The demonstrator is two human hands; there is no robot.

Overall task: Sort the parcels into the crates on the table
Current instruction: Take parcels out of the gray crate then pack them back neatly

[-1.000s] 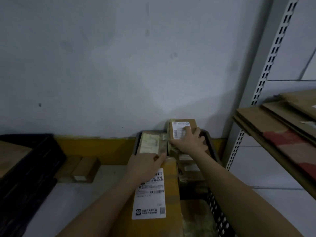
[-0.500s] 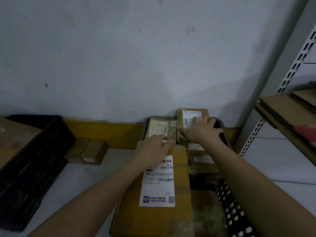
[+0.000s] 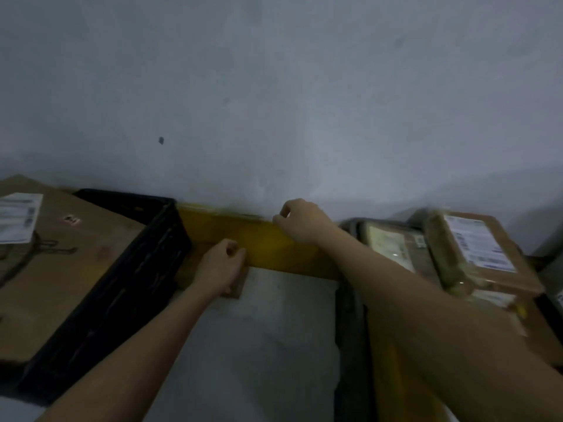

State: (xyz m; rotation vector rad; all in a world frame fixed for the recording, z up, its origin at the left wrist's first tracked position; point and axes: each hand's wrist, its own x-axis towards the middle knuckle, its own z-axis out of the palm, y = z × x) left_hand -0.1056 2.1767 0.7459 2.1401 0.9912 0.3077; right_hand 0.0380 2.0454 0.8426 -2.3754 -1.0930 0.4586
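Left hand: the left hand (image 3: 220,269) lies low over small brown boxes (image 3: 236,289) at the foot of the yellow ledge, fingers curled in; whether it actually grips one I cannot tell.
Right hand: the right hand (image 3: 300,220) hangs above the yellow ledge (image 3: 274,248) by the wall, fingers loosely curled, holding nothing.
Small boxes: plain brown card, mostly hidden under the left hand, set on the pale table (image 3: 259,345) against the ledge.
Left crate: a black plastic crate (image 3: 122,284) just left of that hand, filled by a large brown carton (image 3: 61,269) with a white label (image 3: 18,217) on its far corner.
Right crate: a grey crate (image 3: 350,300) under the right forearm, packed with taped brown parcels; the far-right parcel (image 3: 487,254) carries a white printed shipping label, too blurred to read.
Wall: grey wall (image 3: 274,86), with a dark spot.
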